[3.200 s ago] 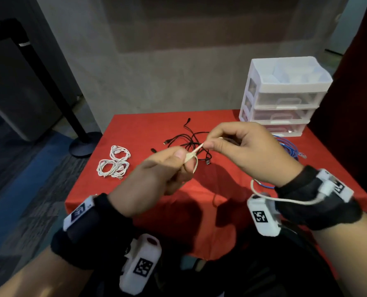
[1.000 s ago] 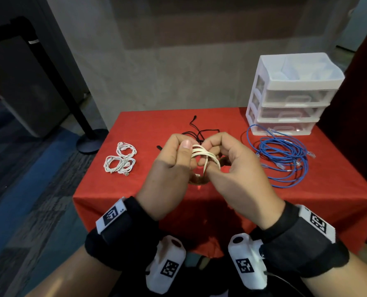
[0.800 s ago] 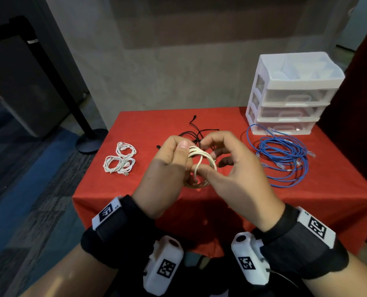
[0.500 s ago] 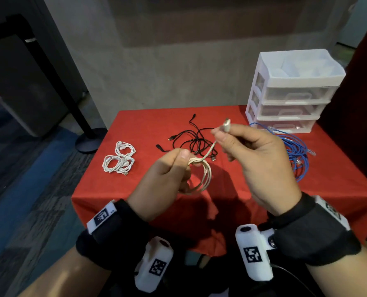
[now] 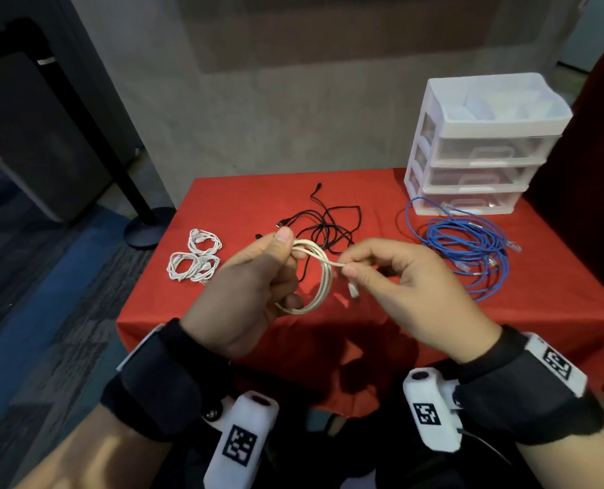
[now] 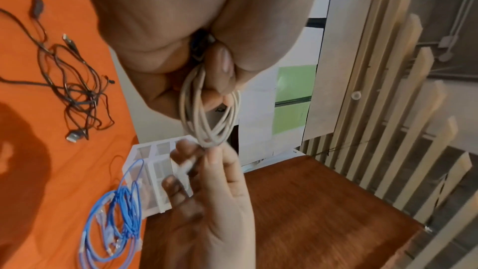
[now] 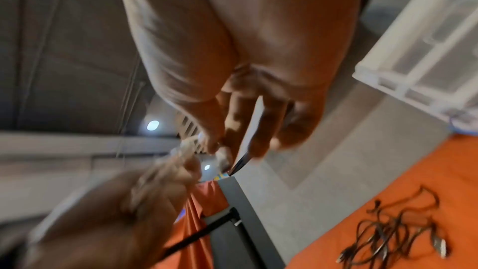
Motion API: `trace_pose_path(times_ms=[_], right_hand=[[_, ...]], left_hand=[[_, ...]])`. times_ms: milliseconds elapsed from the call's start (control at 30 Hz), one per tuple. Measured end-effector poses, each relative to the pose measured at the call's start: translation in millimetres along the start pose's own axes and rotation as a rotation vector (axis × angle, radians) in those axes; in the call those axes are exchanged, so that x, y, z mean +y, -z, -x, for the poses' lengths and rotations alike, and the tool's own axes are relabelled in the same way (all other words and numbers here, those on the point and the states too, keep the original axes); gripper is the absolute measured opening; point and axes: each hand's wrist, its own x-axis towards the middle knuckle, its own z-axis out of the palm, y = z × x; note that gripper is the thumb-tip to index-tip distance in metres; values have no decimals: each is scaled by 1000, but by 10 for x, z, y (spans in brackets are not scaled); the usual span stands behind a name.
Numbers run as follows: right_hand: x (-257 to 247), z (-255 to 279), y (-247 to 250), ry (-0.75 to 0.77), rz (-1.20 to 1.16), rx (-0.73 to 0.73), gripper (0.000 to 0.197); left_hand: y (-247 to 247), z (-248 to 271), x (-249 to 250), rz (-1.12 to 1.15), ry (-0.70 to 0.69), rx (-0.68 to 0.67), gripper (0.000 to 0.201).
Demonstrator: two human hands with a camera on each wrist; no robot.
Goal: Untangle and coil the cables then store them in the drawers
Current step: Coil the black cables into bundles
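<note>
We're abt halfway, we think. Our left hand (image 5: 247, 294) grips the cream cable (image 5: 314, 277), already wound into a small loop, mid frame above the red table (image 5: 381, 322). Our right hand (image 5: 410, 287) pinches the loose end just beside the loop, w/ the plug (image 5: 353, 289) hanging under it. That end is not tucked yet.

Done: the white cables (image 5: 194, 259), coiled at left of frame.

Left to do: the black cables (image 5: 325, 224), a messy pile behind our hands, and the blue cables (image 5: 470, 248) at right, loose. The drawers (image 5: 484, 150), upper right, look closed. Nothing seems stored yet.
</note>
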Motion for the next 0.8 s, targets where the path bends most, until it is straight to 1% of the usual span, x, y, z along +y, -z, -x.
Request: trace_pose_path(times_ms=[33,67,133,200,267,333,467,500,567,633,667,733,800], right_hand=[[45,-10,-15,35,127,82,10],[78,-27,-34,49,182,165,10],[98,-73,-77,13,101,278,11],[69,-108,-122,-47,-36,342,12],[31,-128,-163,-78,-65,378,13],[24,-139,-185,-98,-35,357,13],[36,-71,-212,-150,-27,193,17],[20,-51,-229,-168,-82,151,17],[-41,-24,-266,-244,-352,97,20],[-106,-8,-265,-338,-651,91,24],[-127,-1,-257,-351,-728,101,25],[-128,19,-250,-327,-736,123,26],[-104,34,-251,-314,-655,151,25]], left_hand=[[-19,4,3,7,10,2,31],[-37,6,0,15,22,1,31],[-79,15,-21,26,43,-21,31],[-144,34,-52,25,68,-58,31],[-216,52,-86,1,80,-88,32],[-258,60,-102,-31,57,-86,32],[-251,18,-109,-116,-63,20,31],[-245,4,-112,-145,-94,45,32],[-260,-14,-108,-181,-142,65,33],[-286,-26,-105,-194,-169,78,33],[-298,-29,-104,-207,-179,87,32],[-311,-27,-115,-256,-200,108,30],[-302,-29,-130,-304,-204,129,30]])
